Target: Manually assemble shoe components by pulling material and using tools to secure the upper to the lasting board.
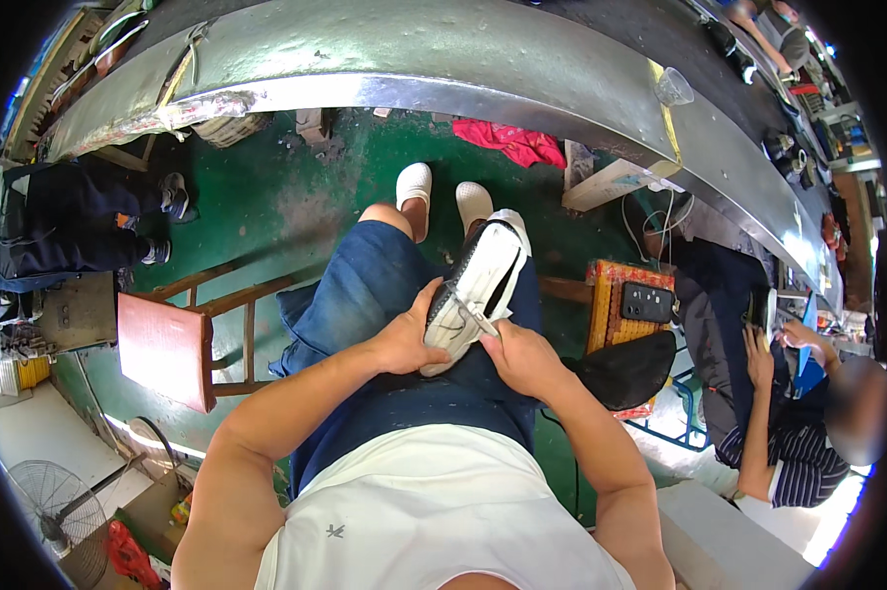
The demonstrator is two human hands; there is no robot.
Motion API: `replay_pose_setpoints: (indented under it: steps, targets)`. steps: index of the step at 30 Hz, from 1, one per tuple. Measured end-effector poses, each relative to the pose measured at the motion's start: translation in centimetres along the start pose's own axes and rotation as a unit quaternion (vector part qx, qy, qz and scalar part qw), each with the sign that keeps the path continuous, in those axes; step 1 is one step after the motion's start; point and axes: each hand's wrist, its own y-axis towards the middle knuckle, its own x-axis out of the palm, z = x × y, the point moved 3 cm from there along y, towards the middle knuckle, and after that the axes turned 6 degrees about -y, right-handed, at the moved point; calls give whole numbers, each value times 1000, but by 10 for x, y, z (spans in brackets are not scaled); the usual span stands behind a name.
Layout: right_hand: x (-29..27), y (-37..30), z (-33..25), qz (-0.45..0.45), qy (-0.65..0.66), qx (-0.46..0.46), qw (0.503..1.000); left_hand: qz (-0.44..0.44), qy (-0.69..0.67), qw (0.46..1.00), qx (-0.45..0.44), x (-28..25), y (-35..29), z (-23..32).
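Note:
A white shoe point(485, 270) with a dark edge along its left side lies tilted over my lap, its far end resting toward my right knee. My left hand point(406, 332) is wrapped around the shoe's near left side, thumb across it. From the right, my right hand point(522, 356) pinches a thin silvery tool point(477, 317), which lies against the shoe's near part. The tool's exact kind is too small to make out. Part of the shoe's near end shows between my two hands.
A long metal-topped bench point(414, 59) runs across the far side, with a clear plastic cup point(673, 87) on it. A wooden stool point(165, 349) stands left. A phone point(648, 302) lies on a woven seat at right. A co-worker point(798, 423) sits farther right; another person's legs point(89, 226) show left.

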Motion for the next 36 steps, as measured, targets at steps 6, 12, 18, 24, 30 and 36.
replay_pose_setpoints:
  steps: [6, 12, 18, 24, 30, 36]
  targets:
    - [-10, -18, 7, -24, 209, 94, 973, 86, 70, 989, 95, -46, -30, 63]
    - [-15, -33, 27, 90, 378, 166, 907, 151, -122, 931, 308, -80, -27, 138]
    - [-20, -44, 24, 50, 453, 161, 875, 230, -27, 964, 132, -73, 56, 130]
    - [-40, -37, 9, -63, 164, 129, 976, 47, -425, 903, -31, 0, 91, -22]
    - [-55, -8, -6, -35, -69, -44, 996, 79, -366, 924, 75, 16, 74, -27]
    - [-75, 27, -30, -184, -136, -6, 973, 101, -329, 937, 56, 15, 68, -43]
